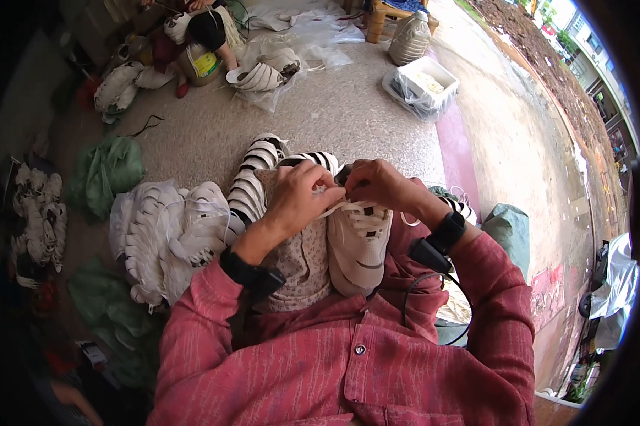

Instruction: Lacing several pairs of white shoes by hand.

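We see a matt white shoe, finely textured; left of it, soft-looking patterned cloth; beyond it, rough, speckled floor and, farther out, glossy clear plastic sheeting.

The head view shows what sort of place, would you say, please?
Perhaps an informal, open-sided shoe workshop: one white shoe being handled, more shoes bundled at left, and outdoor paving at right.
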A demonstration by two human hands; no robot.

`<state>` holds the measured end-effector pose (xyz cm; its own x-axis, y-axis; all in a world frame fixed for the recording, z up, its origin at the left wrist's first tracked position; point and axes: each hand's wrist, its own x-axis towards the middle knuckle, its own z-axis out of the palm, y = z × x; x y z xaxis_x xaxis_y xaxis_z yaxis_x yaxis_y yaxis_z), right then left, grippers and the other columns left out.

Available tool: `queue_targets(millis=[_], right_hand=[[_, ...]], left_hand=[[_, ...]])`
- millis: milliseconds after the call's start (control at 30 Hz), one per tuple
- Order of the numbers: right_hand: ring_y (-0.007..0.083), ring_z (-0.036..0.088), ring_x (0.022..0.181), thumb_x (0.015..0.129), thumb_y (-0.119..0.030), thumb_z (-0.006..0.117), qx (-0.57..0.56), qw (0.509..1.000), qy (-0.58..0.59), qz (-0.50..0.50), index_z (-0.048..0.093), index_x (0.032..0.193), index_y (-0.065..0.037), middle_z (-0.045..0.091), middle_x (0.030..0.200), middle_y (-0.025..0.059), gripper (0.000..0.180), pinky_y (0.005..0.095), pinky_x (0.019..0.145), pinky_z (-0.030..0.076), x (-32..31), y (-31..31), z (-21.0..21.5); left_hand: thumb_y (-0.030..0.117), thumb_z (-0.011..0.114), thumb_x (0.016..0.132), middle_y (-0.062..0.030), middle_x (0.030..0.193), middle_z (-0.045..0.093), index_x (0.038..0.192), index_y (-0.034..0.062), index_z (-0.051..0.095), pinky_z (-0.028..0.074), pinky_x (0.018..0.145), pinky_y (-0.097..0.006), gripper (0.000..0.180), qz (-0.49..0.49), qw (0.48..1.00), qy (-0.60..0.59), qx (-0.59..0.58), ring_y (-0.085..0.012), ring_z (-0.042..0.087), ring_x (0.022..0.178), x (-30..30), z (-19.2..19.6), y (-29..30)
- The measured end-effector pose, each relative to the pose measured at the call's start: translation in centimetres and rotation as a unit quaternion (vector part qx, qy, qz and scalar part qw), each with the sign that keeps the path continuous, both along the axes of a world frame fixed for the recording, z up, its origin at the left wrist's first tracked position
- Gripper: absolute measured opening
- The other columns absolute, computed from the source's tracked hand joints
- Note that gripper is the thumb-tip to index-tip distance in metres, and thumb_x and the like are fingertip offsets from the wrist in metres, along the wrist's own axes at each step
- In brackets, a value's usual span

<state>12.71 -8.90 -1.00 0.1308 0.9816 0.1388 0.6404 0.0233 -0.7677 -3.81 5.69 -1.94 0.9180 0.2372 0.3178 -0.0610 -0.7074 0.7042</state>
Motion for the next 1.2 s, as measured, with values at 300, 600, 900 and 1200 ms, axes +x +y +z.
queue_targets(millis=[300,600,900,1200], right_hand=[[0.0268,0.061,0.080,0.072,-0.009,0.068,-0.009,0.998,-0.065,-0.021,0.067,0.082,-0.003,0.062,0.084,0.0101,0.012,0.0362,0.071,0.048,-0.7,-0.6,0.3],[0.0283,0.062,0.085,0.072,-0.011,0.070,-0.019,0.999,-0.016,-0.032,0.069,0.085,-0.003,0.064,0.086,0.0109,0.016,0.0365,0.075,0.049,-0.7,-0.8,-0.1],[0.0295,0.064,0.081,0.072,-0.011,0.069,-0.021,0.999,-0.048,-0.003,0.069,0.077,-0.004,0.065,0.081,0.0117,0.009,0.0375,0.072,0.049,-0.2,-0.5,0.5],[0.0327,0.063,0.076,0.073,-0.011,0.064,-0.071,0.896,-0.429,-0.093,0.064,0.071,-0.007,0.062,0.072,0.0129,0.005,0.0421,0.082,0.046,5.5,-3.9,4.4]], left_hand=[[0.017,0.081,0.068,-0.0065,0.101,0.056,0.095,0.0079,0.066,0.040,0.088,-0.039,0.033,-0.013,0.996,-0.066,0.067,-0.0264,0.055,0.098,-2.9,-0.5,-0.7],[0.008,0.077,0.072,-0.0085,0.109,0.058,0.090,0.0061,0.068,0.044,0.087,-0.038,0.021,-0.058,0.982,-0.110,0.146,-0.0282,0.057,0.100,-2.2,-0.7,-0.9],[0.013,0.075,0.077,-0.0092,0.114,0.060,0.086,0.0044,0.070,0.043,0.093,-0.035,0.013,-0.166,0.985,-0.031,0.022,-0.0251,0.057,0.107,0.8,0.1,1.1],[0.019,0.076,0.078,-0.0081,0.123,0.059,0.079,0.0050,0.072,0.039,0.102,-0.038,0.014,-0.232,0.954,0.099,-0.159,-0.0229,0.050,0.121,0.3,0.6,2.7]])
